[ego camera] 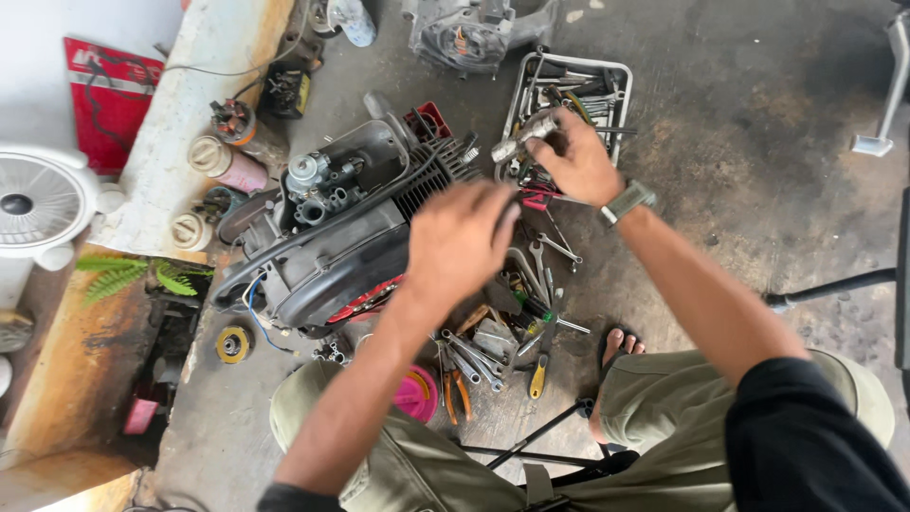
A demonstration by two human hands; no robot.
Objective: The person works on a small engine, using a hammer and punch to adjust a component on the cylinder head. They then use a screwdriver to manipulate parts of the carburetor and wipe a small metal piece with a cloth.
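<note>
A person's right hand (576,163) is clamped on a metal socket tool (523,137) above a white tool tray (616,71), while the left hand (460,237), fingers loosely spread and holding nothing, hovers over a partly stripped engine (332,228). Wrenches (474,356) lie scattered below; a red, flat sign (104,100) leans far left.

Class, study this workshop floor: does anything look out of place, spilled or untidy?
Yes. Wrenches, pliers and a screwdriver lie loose on the floor beside the engine, though a white tool tray sits close by. The right hand holds a metal tool.
</note>
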